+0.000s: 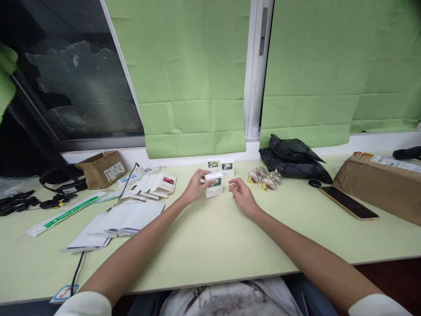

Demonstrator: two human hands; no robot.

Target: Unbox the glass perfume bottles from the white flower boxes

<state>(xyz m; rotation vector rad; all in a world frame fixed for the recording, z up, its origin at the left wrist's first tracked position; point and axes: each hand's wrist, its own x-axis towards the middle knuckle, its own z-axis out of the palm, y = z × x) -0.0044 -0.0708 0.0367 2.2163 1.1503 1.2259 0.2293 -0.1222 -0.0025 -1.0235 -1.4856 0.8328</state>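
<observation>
The left hand (pixel 196 185) grips a small white box (pixel 213 185), fingers curled around its left side and top. Just right of the box, the right hand (pixel 241 196) hovers loosely open, holding nothing. Behind the box stand two similar boxes (pixel 220 166).

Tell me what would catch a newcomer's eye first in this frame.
At the centre of the pale green table, the left hand grips a small white cardboard box with a flower picture, while the open right hand hovers just beside it. Two matching small white boxes stand behind, against the wall. To their right lies a cluster of small glass bottles, then a crumpled black plastic bag.
</observation>
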